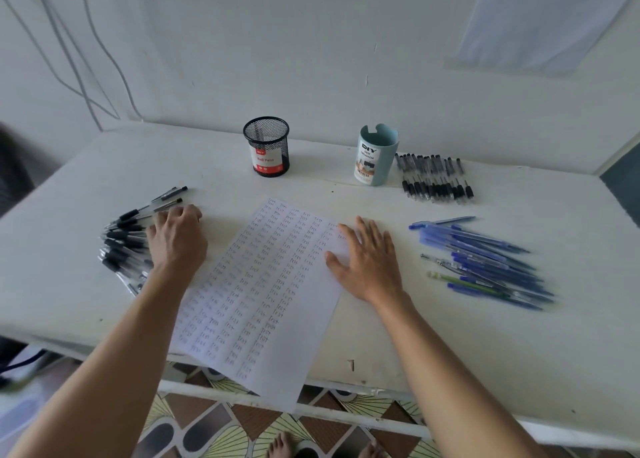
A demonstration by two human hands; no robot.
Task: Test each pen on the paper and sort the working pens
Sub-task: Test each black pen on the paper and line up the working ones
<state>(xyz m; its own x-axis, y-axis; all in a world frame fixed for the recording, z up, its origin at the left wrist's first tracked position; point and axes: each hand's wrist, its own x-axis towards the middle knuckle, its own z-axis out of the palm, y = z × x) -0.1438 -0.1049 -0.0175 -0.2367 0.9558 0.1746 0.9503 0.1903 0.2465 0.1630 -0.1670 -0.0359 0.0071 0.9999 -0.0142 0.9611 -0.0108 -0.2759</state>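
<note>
White tabletop (450, 346) fills my view, its far edge against the wall and its near edge passing under both forearms. Bare surface lies open between the paper and the two cups, and across the near right corner. The paper (263, 284) lies slanted in the middle, its near corner hanging past the near edge, covered in columns of handwritten "Test". My right grip (367, 263) lies flat on the paper's right edge, fingers straight and spread, holding nothing. My left grip (178, 239) rests on the fanned black pens (126, 235) at the left, fingers curled down among them; I cannot tell whether one is pinched. Blue pens (485, 260) lie heaped at the right. A dark pen row (434, 180) sits just beside the teal cup (375, 156) marked "DIY DESK ORGANIZER"; the mesh cup (266, 145) reads "Ball Pens"
</note>
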